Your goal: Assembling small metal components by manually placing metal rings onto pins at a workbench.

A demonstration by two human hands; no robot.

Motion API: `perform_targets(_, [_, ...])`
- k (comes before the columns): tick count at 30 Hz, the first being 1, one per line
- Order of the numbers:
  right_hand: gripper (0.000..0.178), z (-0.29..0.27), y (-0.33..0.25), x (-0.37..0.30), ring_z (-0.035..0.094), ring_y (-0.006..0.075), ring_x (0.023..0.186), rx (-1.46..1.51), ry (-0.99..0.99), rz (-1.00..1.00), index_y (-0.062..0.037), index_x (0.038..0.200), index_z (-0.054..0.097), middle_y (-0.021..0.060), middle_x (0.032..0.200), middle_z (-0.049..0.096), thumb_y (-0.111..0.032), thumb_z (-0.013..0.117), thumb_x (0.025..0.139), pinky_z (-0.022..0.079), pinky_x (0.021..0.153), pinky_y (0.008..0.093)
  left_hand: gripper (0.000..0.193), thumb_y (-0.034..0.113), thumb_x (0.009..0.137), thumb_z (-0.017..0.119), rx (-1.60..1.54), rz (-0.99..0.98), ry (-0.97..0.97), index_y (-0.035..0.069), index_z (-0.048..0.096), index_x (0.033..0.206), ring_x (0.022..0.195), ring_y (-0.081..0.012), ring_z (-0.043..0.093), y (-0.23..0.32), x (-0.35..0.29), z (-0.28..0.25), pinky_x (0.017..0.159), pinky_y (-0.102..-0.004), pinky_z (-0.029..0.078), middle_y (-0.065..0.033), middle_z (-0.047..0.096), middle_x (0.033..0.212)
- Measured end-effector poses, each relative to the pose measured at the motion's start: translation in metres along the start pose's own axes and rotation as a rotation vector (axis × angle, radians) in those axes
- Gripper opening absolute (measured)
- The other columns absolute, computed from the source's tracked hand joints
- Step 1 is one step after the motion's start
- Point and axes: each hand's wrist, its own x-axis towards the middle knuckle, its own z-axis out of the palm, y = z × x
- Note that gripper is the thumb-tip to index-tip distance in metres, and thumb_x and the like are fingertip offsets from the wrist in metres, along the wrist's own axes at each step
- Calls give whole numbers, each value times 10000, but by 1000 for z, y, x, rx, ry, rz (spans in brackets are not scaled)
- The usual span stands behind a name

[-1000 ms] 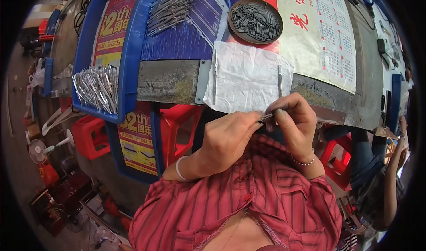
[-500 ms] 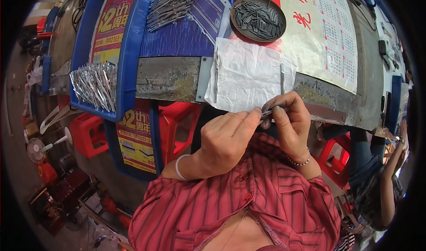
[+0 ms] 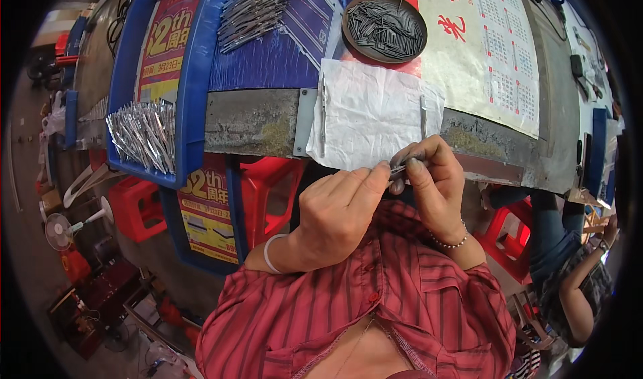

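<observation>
Small metal piece [image 3: 400,170] mostly hidden btwn fingertips of left hand [image 3: 338,211] & right hand [image 3: 432,181]; its shape can't be told (too small). Co-worker's arm [image 3: 581,282] cut off at right edge.

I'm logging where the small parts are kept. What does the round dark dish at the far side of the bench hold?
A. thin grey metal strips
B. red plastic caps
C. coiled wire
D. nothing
A: the round dark dish beyond the white paper sheet is filled with a heap of thin grey metal strips.
</observation>
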Motion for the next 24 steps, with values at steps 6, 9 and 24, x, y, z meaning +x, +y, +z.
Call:
perform_targets(6, [108, -2, 0, 1, 538, 85, 674, 17, -3, 2, 17, 934, 469, 84, 843, 581, -89, 489, 925, 463, 639, 216, 282, -15, 670, 711, 31, -4, -20, -21, 611, 933, 617, -231, 617, 2, 3, 0, 514, -294, 473, -125, 626, 746])
perform_targets(9, [107, -4, -1, 2, 541, 83, 677, 24, -12, 2, 16, 931, 472, 81, 837, 582, -90, 490, 924, 464, 642, 215, 280, 2, 684, 668, 52, 42, -9, -36, 601, 952, 598, -213, 594, -2, 4, 4, 497, -292, 457, -114, 609, 747])
perform_targets(24, [99, -14, -3, 9, 548, 77, 679, 116, 20, 45, 17, 930, 479, 68, 808, 587, -80, 494, 920, 465, 640, 210, 238, -1, 710, 683, 55, -24, -105, -11, 604, 934, 631, -255, 616, 6, 24, 2, 535, -319, 478, -122, 619, 748])
